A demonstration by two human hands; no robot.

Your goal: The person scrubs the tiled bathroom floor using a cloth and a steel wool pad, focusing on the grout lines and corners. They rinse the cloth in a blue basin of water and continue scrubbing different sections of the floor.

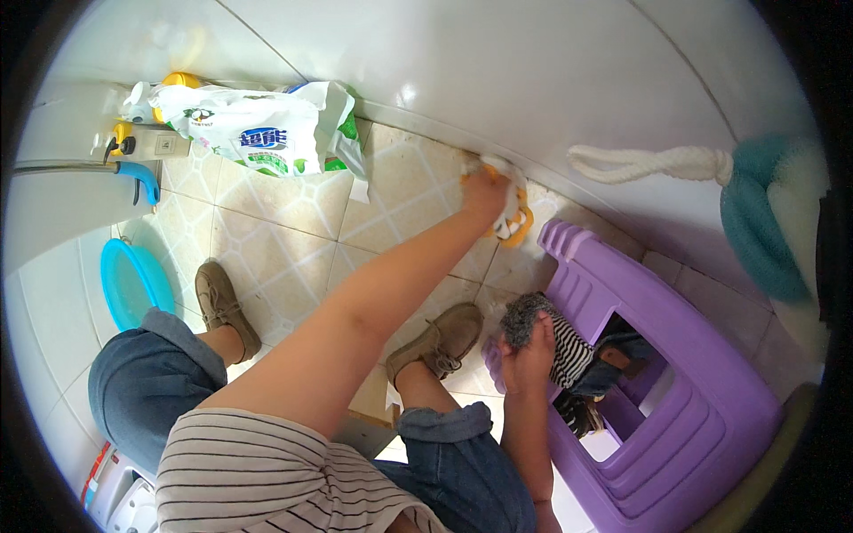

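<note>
My left hand (486, 194) reaches far across to the foot of the wall and grips a white-and-orange cloth (514, 223), which is partly blurred. Nearer to me on the right, my right hand (530, 353) pinches a dark grey, fuzzy piece of fabric (522, 318). Right beside those fingers, a black-and-white striped cloth (570, 350) hangs out of the opening of a purple plastic bin (666, 360). Dark denim (593, 380) and other clothing show within that opening, much of it hidden by the bin's wall.
A white detergent bag (266, 133) bearing writing lies along the wall, beside pump bottles (156, 145). A blue-handled pole (140, 176) and a turquoise basin (136, 283) are at the left. A teal bath puff (760, 220) hangs by a white cord (646, 165) at right. My shoes (436, 340) stand on floor tiles.
</note>
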